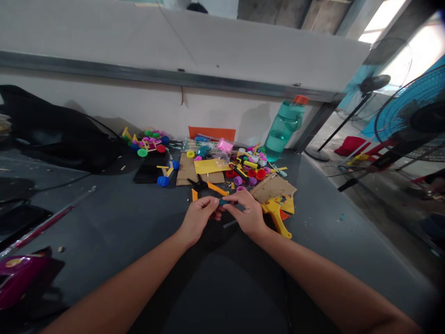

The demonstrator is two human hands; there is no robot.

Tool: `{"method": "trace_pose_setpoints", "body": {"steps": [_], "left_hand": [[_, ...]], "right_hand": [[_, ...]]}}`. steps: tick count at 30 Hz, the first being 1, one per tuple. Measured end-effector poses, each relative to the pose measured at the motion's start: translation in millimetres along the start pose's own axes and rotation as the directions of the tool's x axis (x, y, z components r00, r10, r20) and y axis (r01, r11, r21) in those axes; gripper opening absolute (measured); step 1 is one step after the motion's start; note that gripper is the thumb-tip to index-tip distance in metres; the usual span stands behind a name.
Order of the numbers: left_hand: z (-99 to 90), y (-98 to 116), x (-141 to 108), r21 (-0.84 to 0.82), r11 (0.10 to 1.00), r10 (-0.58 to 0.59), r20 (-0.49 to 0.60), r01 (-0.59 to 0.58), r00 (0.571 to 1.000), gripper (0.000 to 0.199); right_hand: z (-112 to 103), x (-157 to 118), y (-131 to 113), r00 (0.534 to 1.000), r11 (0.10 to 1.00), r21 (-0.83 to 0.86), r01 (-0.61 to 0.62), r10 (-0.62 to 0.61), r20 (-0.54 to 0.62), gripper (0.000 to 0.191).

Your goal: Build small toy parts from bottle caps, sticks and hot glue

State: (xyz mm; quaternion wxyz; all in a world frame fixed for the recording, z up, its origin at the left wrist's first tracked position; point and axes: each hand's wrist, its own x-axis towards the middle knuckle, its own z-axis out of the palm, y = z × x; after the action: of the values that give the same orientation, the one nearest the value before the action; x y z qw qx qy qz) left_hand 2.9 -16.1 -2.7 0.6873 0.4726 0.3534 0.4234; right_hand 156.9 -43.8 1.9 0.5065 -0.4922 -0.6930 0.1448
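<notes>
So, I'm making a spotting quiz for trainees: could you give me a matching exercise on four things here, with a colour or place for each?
1. Bottle
2. Glue gun
3. Pliers
4. Small piece

A. Orange handles, spread apart
B. Between both hands' fingertips
C. Orange cap, near the wall
D. Yellow, beside the right hand

Pairs: 1-C, 2-D, 3-A, 4-B

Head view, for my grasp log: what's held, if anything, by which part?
Small, dark teal piece, pinched at opposite ends by left hand and right hand.
</notes>
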Motion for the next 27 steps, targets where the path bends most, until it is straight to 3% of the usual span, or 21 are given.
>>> {"method": "trace_pose_setpoints", "body": {"steps": [27], "left_hand": [[0.0,3.5,-1.9,-0.093,0.994,-0.062,0.018,0.063,0.998,0.021]], "right_hand": [[-1.0,1.4,-2.7,0.999,1.000,-0.004,0.025,-0.026,-0.044,0.017]]}}
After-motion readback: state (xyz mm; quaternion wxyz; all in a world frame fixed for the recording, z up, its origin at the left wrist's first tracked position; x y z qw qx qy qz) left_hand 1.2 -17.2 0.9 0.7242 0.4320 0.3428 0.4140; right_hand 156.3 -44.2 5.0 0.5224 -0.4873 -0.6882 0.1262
